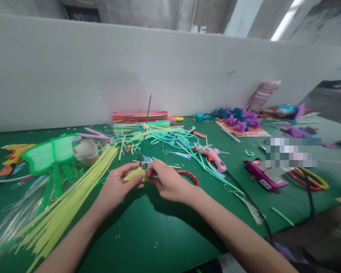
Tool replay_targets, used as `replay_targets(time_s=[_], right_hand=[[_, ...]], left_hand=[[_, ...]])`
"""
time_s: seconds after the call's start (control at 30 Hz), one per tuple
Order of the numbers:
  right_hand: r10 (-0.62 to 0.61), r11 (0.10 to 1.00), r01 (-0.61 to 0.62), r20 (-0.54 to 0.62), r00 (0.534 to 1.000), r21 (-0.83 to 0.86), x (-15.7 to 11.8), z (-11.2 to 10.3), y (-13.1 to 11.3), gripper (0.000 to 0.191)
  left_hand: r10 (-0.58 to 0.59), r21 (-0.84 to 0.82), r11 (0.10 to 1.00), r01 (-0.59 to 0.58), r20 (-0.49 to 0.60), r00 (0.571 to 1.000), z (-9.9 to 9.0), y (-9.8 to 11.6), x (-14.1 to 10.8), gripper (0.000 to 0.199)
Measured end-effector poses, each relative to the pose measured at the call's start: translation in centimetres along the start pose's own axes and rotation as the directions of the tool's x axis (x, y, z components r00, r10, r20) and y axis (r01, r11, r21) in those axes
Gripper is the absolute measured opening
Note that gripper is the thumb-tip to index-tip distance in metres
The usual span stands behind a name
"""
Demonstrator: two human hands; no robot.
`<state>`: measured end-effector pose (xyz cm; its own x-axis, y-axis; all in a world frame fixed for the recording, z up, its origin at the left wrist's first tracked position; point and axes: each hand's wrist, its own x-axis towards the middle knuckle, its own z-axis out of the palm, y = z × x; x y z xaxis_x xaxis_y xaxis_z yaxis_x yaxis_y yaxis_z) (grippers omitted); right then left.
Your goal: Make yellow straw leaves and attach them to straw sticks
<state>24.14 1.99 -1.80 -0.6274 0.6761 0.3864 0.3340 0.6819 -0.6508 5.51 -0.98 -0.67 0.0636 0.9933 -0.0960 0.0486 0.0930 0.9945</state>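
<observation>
As two bare hands meet over a green table (147, 235), the left hand (113, 187) cradles a small yellow piece (134, 174), thumb pressed on top and fingers curled beneath. The right hand (172, 184) pinches the piece's other end, its fingertips drawn narrow; how the far fingers sit is hidden. The piece lies between the hands, just above the tabletop, near its middle.

A dark rod (148, 113) rises from the piece, tilted slightly, with a pale yellow knot (146, 126) partway up. The two-sided hold probably keeps the soft piece snug around the rod, though the join cannot be made out.

Yellow strips (71, 204) fan out beside the left forearm, perhaps laid there for easy reach. Behind the hands, a heap of coloured strips (165, 132) sits against a low partition (74, 76). A pink glue gun (216, 158) rests on its side to the right, its cord trailing toward the table's edge, likely out of the hands' way, with a red loop (197, 178) closer in.
</observation>
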Motion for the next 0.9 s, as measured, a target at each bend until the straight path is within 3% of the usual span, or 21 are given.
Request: replay_targets(time_s=[0.9], right_hand=[[-0.046,0.998,0.045,-0.028,0.999,-0.040,-0.03,0.03,0.01,0.018]], left_hand=[[-0.056,-0.052,0.997,0.053,-0.049,0.997,-0.25,0.21,0.21,0.057]])
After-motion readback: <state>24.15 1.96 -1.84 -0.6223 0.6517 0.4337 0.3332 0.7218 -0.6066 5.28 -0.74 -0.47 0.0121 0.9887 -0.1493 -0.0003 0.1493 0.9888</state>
